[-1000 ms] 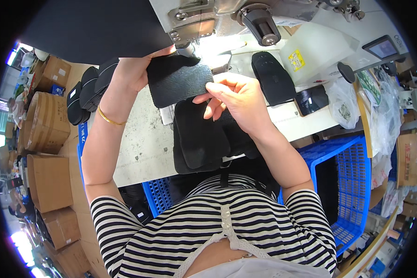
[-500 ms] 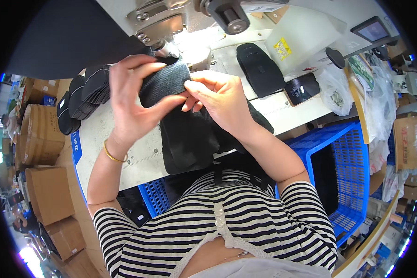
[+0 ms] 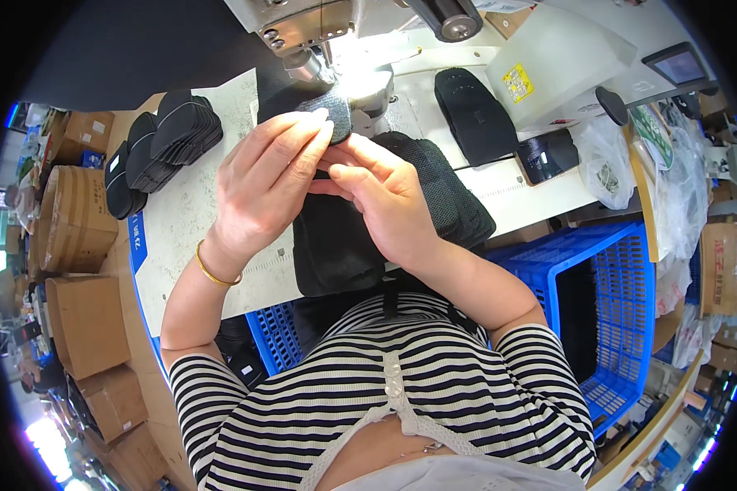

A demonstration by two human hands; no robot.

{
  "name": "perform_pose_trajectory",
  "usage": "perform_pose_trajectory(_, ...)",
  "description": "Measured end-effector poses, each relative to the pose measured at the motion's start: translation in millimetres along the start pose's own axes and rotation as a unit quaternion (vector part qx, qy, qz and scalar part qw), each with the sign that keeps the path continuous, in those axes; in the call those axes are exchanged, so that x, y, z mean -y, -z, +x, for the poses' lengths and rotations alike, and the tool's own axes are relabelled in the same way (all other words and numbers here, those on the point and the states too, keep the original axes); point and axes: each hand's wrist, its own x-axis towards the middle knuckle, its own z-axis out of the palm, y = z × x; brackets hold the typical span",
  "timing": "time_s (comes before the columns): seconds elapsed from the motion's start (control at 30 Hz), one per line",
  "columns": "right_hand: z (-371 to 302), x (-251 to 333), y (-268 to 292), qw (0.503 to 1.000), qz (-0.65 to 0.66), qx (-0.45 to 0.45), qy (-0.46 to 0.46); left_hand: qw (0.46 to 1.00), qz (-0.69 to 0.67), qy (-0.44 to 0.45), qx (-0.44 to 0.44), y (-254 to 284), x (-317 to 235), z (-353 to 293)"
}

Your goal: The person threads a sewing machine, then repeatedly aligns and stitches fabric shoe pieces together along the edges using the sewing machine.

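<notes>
A dark textured fabric piece (image 3: 338, 123) lies by the needle area of a sewing machine (image 3: 307, 37), in its bright lamp light. My left hand (image 3: 270, 172) is closed at the near edge of this piece, fingertips pressed together on it. Next to it, my right hand (image 3: 385, 192) pinches the same edge between thumb and fingers; the exact grip is partly hidden. Below my hands, a pile of black fabric pieces (image 3: 336, 250) rests at the table's front edge. Mesh-textured black pieces (image 3: 446, 192) lie beside it, under and right of my right hand.
Stacks of black shaped pieces (image 3: 180, 131) stand on the left of the white table (image 3: 192, 237). Right of the machine are another black piece (image 3: 473, 119), a phone-like dark slab (image 3: 547, 155) and a plastic bag (image 3: 602, 176). A blue crate (image 3: 569, 266) stands at lower right; cardboard boxes (image 3: 86, 323) at left.
My left hand's fingers, spread around the fabric piece before, have come together at its near edge. The piece sits farther under the machine head. The whole view has shifted slightly.
</notes>
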Motion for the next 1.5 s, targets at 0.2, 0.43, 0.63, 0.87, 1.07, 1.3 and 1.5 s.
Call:
perform_pose_trajectory(0.2,2,-6,-6,1.000,0.017,-0.005,0.016,0.998,0.028,-0.050,0.010,3,3,2)
perform_pose_trajectory(0.43,16,-4,-6,0.998,0.058,-0.013,0.006,0.997,0.055,-0.043,0.018,-1,11,6)
perform_pose_trajectory(0.63,22,-1,-15,0.996,0.088,-0.015,-0.002,0.996,0.074,-0.042,0.018,-5,19,7)
perform_pose_trajectory(0.87,20,2,-17,0.997,0.073,-0.031,0.000,0.996,0.083,-0.023,0.018,-11,16,14)
perform_pose_trajectory(1.07,17,7,-17,0.997,0.063,-0.044,-0.013,0.995,0.096,0.017,0.023,-17,9,16)
perform_pose_trajectory(1.3,17,1,-11,0.999,0.004,-0.040,0.008,0.994,0.082,0.071,0.007,-11,11,16)
perform_pose_trajectory(1.5,13,5,-7,0.997,-0.059,-0.047,-0.011,0.990,-0.085,0.103,0.038,20,16,8)
